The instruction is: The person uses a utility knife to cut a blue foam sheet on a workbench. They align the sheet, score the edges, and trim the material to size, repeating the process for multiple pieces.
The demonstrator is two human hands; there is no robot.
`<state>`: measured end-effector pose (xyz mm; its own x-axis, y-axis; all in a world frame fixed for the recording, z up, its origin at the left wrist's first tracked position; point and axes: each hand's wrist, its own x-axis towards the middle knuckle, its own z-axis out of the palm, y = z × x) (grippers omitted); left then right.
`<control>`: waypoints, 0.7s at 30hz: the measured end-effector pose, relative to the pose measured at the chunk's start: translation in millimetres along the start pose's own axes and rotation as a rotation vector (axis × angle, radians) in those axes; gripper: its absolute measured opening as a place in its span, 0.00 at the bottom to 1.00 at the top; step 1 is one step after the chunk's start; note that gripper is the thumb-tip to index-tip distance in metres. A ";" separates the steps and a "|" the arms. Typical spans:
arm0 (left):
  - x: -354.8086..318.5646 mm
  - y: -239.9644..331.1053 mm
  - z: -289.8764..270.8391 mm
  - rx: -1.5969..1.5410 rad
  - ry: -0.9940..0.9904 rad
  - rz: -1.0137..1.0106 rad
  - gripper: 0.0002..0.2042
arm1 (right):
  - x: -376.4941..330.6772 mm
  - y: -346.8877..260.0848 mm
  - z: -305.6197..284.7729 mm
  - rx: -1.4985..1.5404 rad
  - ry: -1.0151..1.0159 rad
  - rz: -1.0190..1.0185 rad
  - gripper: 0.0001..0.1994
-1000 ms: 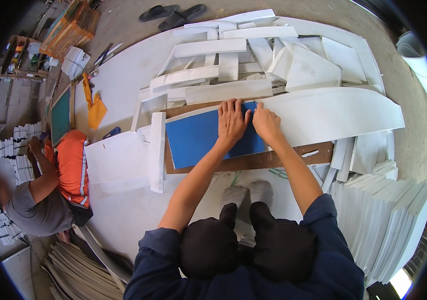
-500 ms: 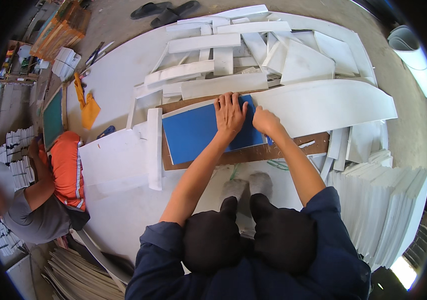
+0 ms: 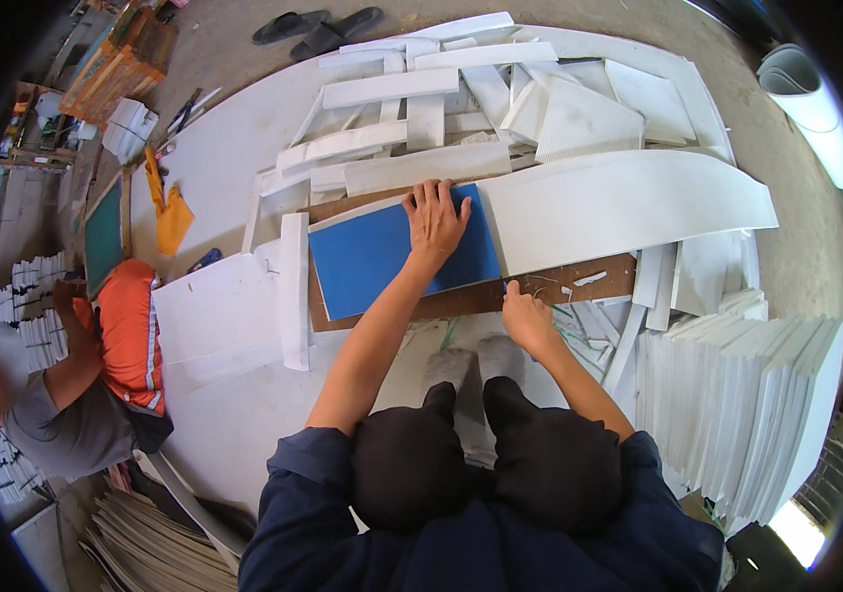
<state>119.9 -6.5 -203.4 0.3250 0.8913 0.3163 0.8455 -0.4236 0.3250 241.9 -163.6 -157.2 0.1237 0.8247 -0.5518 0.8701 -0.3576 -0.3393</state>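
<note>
A blue rectangular sheet (image 3: 382, 261) lies on a brown board (image 3: 579, 281), among white foam panels. My left hand (image 3: 436, 217) presses flat on the sheet's far right part with its fingers spread. My right hand (image 3: 525, 318) sits at the board's near edge, just beside the sheet's near right corner. Its fingers are curled, and whether they hold something small is unclear. A long white curved panel (image 3: 628, 202) butts against the sheet's right edge. My knees are tucked up below the board.
Loose white strips (image 3: 392, 89) pile up beyond the board. A narrow white strip (image 3: 294, 286) lies left of the sheet, and stacked white panels (image 3: 747, 395) stand at the right. Another person in an orange vest (image 3: 125, 335) crouches at the left. Sandals (image 3: 318, 25) lie at the far edge.
My right hand has left the blue sheet beside my left hand and pulled back to the board's near edge. My left hand stays pressed on the sheet.
</note>
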 end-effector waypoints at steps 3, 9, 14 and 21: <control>10.3 1.9 -6.5 0.015 -0.104 -0.025 0.20 | -12.3 10.0 -3.1 -0.039 0.014 -0.050 0.11; 22.8 -5.4 -15.4 -0.040 -0.125 -0.009 0.19 | 9.5 18.6 -55.3 0.146 0.312 -0.105 0.12; 36.4 2.0 -45.6 -0.109 -0.073 0.063 0.17 | 40.5 22.8 -68.8 0.446 0.428 -0.087 0.13; 56.0 17.5 -86.0 -0.160 0.133 0.267 0.17 | 65.9 26.6 -76.2 0.523 0.631 -0.197 0.12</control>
<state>116.5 22.1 -103.4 0.4586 0.7210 0.5194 0.6573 -0.6686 0.3477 309.6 -85.3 -144.6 0.3714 0.9279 0.0310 0.5895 -0.2100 -0.7800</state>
